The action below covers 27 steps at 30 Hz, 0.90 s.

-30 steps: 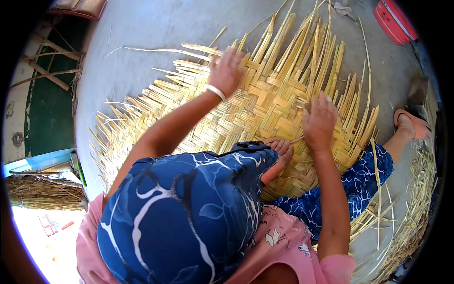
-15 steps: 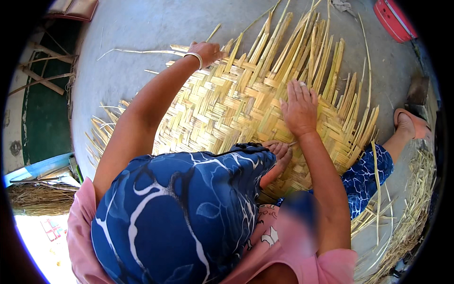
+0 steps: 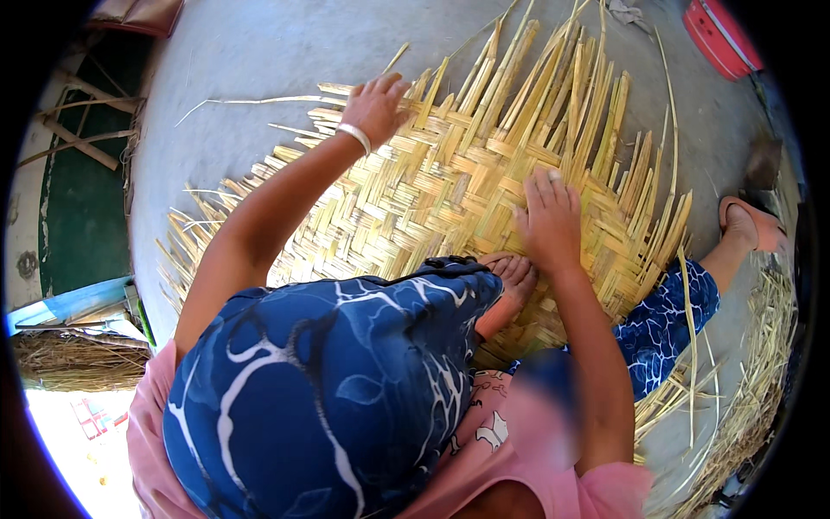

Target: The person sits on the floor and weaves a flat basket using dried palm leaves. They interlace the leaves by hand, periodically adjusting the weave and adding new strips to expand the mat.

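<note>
While the woven straw mat (image 3: 450,186) fills the upper centre of the frame on the grey floor (image 3: 259,60), the left hand (image 3: 376,104) curls loosely over loose strips at the mat's upper left edge, and the right hand (image 3: 549,216) lies open, fingers flat on the weave at centre right, gripping nothing

Bare grey concrete floor (image 3: 259,52) open beyond the flat woven mat of pale yellow straw strips (image 3: 450,190), toward the top left. Hemmed at right by loose upright strip ends (image 3: 596,95), a red plastic container (image 3: 722,35) and heaped straw (image 3: 761,346). Blocked nearside by a raised knee in blue patterned cloth (image 3: 346,381).
</note>
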{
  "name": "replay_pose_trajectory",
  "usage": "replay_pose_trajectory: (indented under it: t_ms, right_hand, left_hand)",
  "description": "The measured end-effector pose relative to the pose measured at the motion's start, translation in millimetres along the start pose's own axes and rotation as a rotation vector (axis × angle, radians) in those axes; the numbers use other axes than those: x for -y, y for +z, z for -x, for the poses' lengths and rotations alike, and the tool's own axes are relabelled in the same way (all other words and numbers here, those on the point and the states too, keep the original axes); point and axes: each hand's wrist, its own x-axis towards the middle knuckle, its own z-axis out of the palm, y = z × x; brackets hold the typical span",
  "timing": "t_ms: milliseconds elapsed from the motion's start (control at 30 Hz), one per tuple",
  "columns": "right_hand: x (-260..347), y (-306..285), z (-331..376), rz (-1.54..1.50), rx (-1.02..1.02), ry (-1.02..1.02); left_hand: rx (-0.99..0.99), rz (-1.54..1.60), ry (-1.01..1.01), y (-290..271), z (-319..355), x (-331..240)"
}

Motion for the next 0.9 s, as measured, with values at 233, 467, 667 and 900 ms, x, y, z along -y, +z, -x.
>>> replay_pose_trajectory:
  t_ms: [233, 467, 667, 900]
  right_hand:
    - [-14.2, -45.8, 83.8, -1.413, -0.195, 0.743]
    - [-88.7, -101.8, 128.4, -2.144, -0.963, 0.859]
    - [-114.3, -102.3, 154.1, -2.148, -1.136, 0.848]
    - [-93.6, -127.7, 150.2, -1.556, -1.270, 0.902]
  left_hand:
    - [0.136, 0.199, 0.150, 27.4, 22.8, -33.0]
    - [0.117, 0.077, 0.214, 3.1, 18.8, -36.8]
    - [-0.208, 0.190, 0.175, -3.3, 26.0, -59.3]
    - [-0.130, 0.572, 0.350, -25.5, 38.6, -109.8]
